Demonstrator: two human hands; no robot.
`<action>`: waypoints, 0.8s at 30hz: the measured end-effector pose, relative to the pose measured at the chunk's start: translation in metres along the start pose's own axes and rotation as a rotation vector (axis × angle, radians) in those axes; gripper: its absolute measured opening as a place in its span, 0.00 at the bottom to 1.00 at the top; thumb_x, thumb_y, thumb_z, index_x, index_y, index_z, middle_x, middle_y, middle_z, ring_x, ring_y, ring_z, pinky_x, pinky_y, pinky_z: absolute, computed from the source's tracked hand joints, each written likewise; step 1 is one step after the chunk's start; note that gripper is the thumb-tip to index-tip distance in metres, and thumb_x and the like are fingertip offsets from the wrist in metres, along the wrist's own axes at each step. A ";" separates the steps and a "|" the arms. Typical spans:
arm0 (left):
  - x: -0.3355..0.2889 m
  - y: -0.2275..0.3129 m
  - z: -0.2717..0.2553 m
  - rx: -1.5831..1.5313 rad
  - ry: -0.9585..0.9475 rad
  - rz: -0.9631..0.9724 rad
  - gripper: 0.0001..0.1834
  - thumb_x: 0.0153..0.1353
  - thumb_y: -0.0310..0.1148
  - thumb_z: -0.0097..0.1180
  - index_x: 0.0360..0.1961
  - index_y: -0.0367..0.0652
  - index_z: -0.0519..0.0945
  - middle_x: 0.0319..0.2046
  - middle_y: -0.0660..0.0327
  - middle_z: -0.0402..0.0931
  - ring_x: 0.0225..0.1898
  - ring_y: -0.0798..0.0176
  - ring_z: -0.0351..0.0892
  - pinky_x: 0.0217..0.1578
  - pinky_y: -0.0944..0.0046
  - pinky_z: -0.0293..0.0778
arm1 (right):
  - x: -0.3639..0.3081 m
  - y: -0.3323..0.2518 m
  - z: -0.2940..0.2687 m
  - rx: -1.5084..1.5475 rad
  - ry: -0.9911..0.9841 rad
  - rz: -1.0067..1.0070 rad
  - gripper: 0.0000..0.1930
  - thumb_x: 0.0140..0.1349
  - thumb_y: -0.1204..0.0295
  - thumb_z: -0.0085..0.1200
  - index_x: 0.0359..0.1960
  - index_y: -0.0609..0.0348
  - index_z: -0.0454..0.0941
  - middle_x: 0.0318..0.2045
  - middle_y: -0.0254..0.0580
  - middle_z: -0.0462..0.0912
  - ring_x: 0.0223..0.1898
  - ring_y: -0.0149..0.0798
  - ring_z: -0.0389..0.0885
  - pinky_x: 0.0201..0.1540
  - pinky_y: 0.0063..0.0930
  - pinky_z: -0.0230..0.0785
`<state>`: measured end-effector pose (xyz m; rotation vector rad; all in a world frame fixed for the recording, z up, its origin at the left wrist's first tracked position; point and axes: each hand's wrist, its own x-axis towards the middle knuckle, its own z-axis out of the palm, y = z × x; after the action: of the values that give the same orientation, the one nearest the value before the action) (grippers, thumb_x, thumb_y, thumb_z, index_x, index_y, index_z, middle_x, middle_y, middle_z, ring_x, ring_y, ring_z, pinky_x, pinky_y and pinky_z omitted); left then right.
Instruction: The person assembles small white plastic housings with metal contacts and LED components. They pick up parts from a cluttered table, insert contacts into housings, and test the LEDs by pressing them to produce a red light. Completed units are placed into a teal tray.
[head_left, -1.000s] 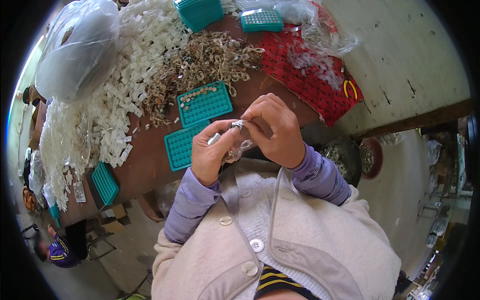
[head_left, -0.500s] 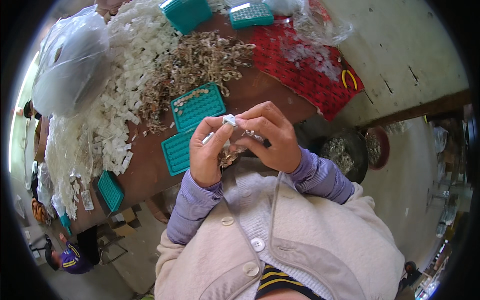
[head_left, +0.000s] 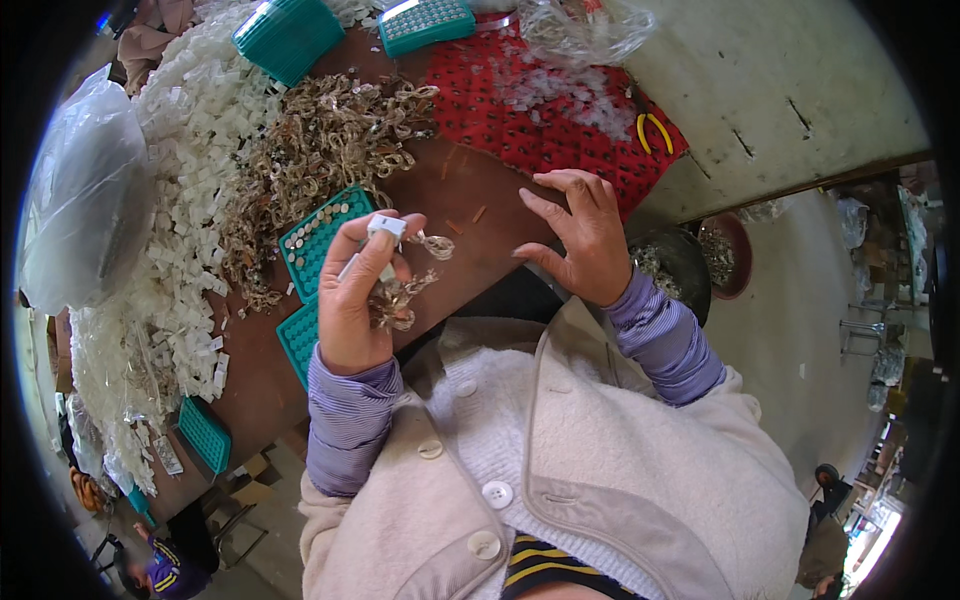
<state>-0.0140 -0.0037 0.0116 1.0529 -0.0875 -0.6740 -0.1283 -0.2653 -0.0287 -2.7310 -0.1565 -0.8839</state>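
Observation:
My left hand [head_left: 355, 315] is closed around a small white plastic piece [head_left: 387, 226], which sits between thumb and fingertips. Another pale piece shows lower in the same palm, and loops of clear, coppery wire [head_left: 392, 302] hang out beside the fingers. To the right, my right hand [head_left: 585, 245] is raised over the table edge with nothing in it, fingers spread. Just left of my left hand lies a teal tray [head_left: 330, 238] with small round discs in some pockets. A second teal tray [head_left: 294, 340] is partly hidden by that hand.
Heaps of white plastic pieces [head_left: 195, 190] and a tangle of wire loops [head_left: 320, 140] cover the table's left and back. Yellow-handled pliers [head_left: 655, 133] rest on red cloth [head_left: 480, 100]. A dark basin [head_left: 690, 260] stands at right. Another person [head_left: 175, 570] is at lower left.
My hands have parted: the right let go of the white piece and moved right, opening. My left hand shifted left with the piece. The whole view has swung slightly.

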 end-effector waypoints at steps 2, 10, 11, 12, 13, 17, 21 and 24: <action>0.001 0.001 -0.002 0.006 -0.006 0.009 0.15 0.77 0.31 0.60 0.60 0.39 0.81 0.52 0.53 0.88 0.35 0.75 0.85 0.27 0.74 0.81 | -0.006 0.008 -0.001 0.003 -0.073 -0.035 0.31 0.58 0.50 0.71 0.55 0.60 0.85 0.62 0.47 0.78 0.63 0.52 0.75 0.63 0.50 0.67; -0.007 -0.026 0.009 0.084 -0.068 -0.187 0.22 0.80 0.35 0.56 0.70 0.39 0.76 0.55 0.51 0.87 0.29 0.79 0.83 0.22 0.77 0.79 | -0.033 0.016 -0.004 0.134 -0.046 -0.102 0.15 0.56 0.73 0.71 0.45 0.58 0.85 0.48 0.42 0.84 0.52 0.48 0.82 0.56 0.46 0.72; -0.008 -0.027 0.011 0.072 -0.100 -0.193 0.23 0.80 0.35 0.56 0.71 0.39 0.76 0.56 0.51 0.87 0.30 0.79 0.83 0.23 0.77 0.79 | -0.032 0.014 -0.006 0.148 -0.026 -0.093 0.13 0.57 0.75 0.70 0.44 0.58 0.84 0.45 0.41 0.84 0.49 0.48 0.82 0.54 0.45 0.73; -0.010 -0.028 0.014 0.075 -0.129 -0.178 0.21 0.80 0.35 0.55 0.69 0.38 0.77 0.55 0.51 0.87 0.33 0.79 0.83 0.23 0.77 0.80 | -0.030 0.011 -0.008 0.172 0.035 -0.103 0.11 0.58 0.78 0.68 0.42 0.58 0.84 0.43 0.41 0.85 0.47 0.47 0.83 0.53 0.44 0.73; -0.011 -0.028 0.017 0.080 -0.130 -0.182 0.21 0.80 0.35 0.55 0.69 0.38 0.77 0.56 0.51 0.87 0.33 0.79 0.83 0.23 0.77 0.80 | -0.027 0.005 -0.011 0.288 0.047 0.005 0.10 0.59 0.79 0.68 0.41 0.57 0.83 0.42 0.41 0.85 0.46 0.47 0.83 0.52 0.43 0.74; -0.018 -0.030 0.030 0.094 -0.122 -0.191 0.19 0.80 0.35 0.56 0.65 0.39 0.78 0.48 0.56 0.87 0.30 0.78 0.82 0.22 0.76 0.77 | -0.005 -0.034 -0.018 0.771 0.198 0.196 0.09 0.61 0.82 0.66 0.39 0.57 0.81 0.41 0.43 0.86 0.43 0.46 0.84 0.50 0.41 0.74; -0.027 -0.024 0.030 0.059 -0.204 -0.198 0.17 0.76 0.34 0.63 0.61 0.40 0.81 0.40 0.62 0.87 0.29 0.75 0.82 0.25 0.74 0.76 | 0.018 -0.059 -0.010 0.774 0.240 0.115 0.10 0.60 0.82 0.66 0.39 0.56 0.79 0.40 0.42 0.87 0.43 0.45 0.85 0.48 0.41 0.75; -0.030 -0.022 0.023 0.040 -0.199 -0.180 0.14 0.76 0.34 0.64 0.56 0.40 0.82 0.35 0.63 0.87 0.26 0.76 0.80 0.21 0.74 0.72 | 0.018 -0.070 -0.007 0.852 0.216 0.140 0.09 0.60 0.82 0.65 0.39 0.57 0.78 0.40 0.43 0.86 0.42 0.47 0.85 0.47 0.42 0.76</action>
<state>-0.0565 -0.0117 0.0123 1.0374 -0.1799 -0.9433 -0.1302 -0.2001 0.0023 -1.8272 -0.2299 -0.8152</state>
